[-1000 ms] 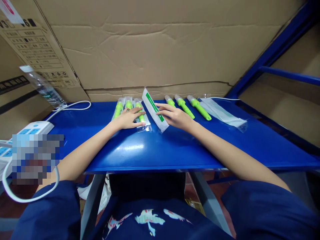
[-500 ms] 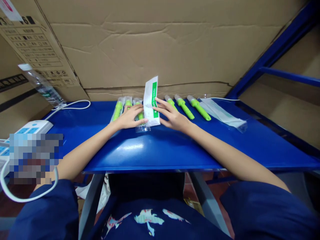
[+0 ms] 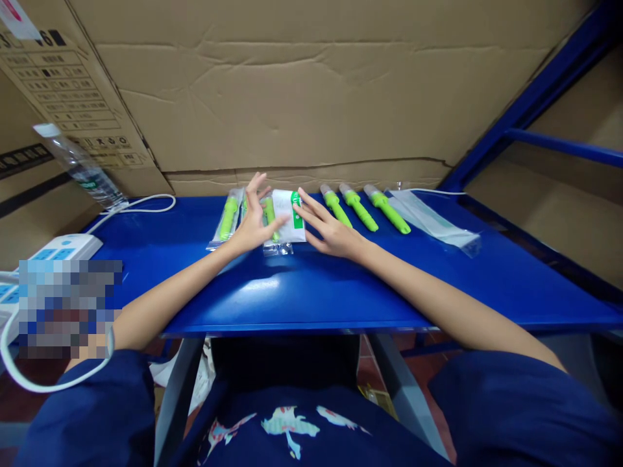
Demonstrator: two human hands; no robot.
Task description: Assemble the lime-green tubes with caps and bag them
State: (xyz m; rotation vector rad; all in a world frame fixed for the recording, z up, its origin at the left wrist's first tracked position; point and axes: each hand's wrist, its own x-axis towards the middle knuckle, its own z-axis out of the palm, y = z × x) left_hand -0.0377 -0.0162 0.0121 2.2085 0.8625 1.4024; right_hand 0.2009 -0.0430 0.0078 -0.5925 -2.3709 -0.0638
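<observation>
A white leaflet (image 3: 286, 211) with a green printed band is doubled over at the middle of the blue table. My right hand (image 3: 335, 233) has its fingers spread along the leaflet's right edge, touching it. My left hand (image 3: 253, 224) is open, fingers raised and apart, its thumb by the leaflet's left side. Under and beside this hand lie green stick-shaped lights in clear bags; one bagged light (image 3: 228, 217) shows at the far left, another (image 3: 270, 214) is partly covered by the leaflet. A bagged one between them is mostly hidden by my left hand.
Right of my hands lie three unbagged green lights (image 3: 359, 211) with clear tips, then clear bags (image 3: 433, 220). A water bottle (image 3: 82, 165), a white cable and a power strip (image 3: 73, 248) are at left. Cardboard (image 3: 316, 110) walls the table's back (image 3: 311, 285).
The leaflet, standing tall before, is now folded down lower. My left hand has lifted off the bagged lights, its fingers rising and spreading. My right hand has shifted slightly left.
</observation>
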